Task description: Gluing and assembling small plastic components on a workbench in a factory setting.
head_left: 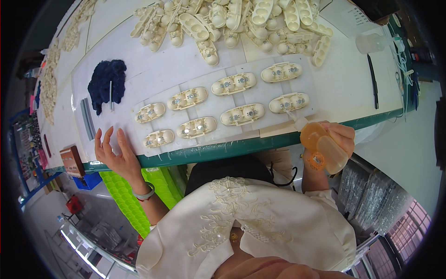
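Note:
My right hand (pixel 343 136) grips a translucent squeeze bottle (pixel 331 156) with amber liquid in it, tilted with its thin nozzle pointing up and left. The nozzle's tip is at the near right cream oval plastic part (pixel 289 102); whether it touches cannot be made out. Several such oval parts with rounded domes and small shiny pieces lie in two rows on a pale board (pixel 195 105). At the table's front edge, left of the board, my left hand (pixel 117 151) rests with fingers spread and nothing in it.
A heap of cream parts (pixel 232 21) covers the far side. Left of the board lie a dark blue fluffy clump (pixel 107 83) and grey sticks (pixel 87 118). A black pen-like tool (pixel 373 81) and a clear cup (pixel 370 43) are on the right. The table has a green edge (pixel 213 152).

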Demonstrator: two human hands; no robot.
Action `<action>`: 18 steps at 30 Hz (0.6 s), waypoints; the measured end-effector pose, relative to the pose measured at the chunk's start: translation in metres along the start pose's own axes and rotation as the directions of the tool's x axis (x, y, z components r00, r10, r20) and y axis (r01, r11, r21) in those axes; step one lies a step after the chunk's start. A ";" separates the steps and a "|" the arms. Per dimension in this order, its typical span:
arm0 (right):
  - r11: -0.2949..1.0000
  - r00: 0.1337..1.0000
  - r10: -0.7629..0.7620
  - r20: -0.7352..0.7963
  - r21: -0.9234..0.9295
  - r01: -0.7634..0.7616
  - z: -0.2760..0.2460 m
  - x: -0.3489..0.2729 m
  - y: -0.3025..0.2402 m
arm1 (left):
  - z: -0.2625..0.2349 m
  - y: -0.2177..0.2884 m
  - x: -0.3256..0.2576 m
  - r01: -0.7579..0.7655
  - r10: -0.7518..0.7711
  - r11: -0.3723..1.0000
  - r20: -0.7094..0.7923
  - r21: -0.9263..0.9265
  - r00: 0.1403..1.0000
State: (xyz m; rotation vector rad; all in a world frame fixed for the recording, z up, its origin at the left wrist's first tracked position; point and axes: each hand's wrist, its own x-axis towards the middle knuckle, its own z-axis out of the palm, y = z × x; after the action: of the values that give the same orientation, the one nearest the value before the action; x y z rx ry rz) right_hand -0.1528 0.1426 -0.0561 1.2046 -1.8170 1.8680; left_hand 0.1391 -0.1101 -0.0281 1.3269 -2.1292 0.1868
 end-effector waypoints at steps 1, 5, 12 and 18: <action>1.000 1.000 0.000 -0.003 -0.001 0.000 0.000 0.000 0.000 | 0.000 0.000 0.000 -0.003 0.003 1.000 -0.001 -0.001 1.000; 0.999 0.999 0.031 0.043 -0.045 -0.029 -0.002 0.005 -0.002 | -0.001 0.000 0.000 -0.003 0.003 1.000 0.004 0.007 1.000; 0.996 0.987 0.074 -0.142 -0.035 -0.080 0.000 0.004 0.000 | 0.000 -0.002 -0.001 -0.001 0.001 1.000 0.004 0.000 1.000; 0.993 0.998 0.049 -0.032 -0.108 -0.052 0.000 0.008 -0.004 | -0.001 -0.001 0.000 0.001 -0.001 1.000 0.007 -0.014 1.000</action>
State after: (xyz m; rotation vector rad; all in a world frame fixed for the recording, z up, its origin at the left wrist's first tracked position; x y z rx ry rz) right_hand -0.1545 0.1406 -0.0477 1.0986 -1.9238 1.7771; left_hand 0.1399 -0.1105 -0.0275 1.3224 -2.1326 0.1671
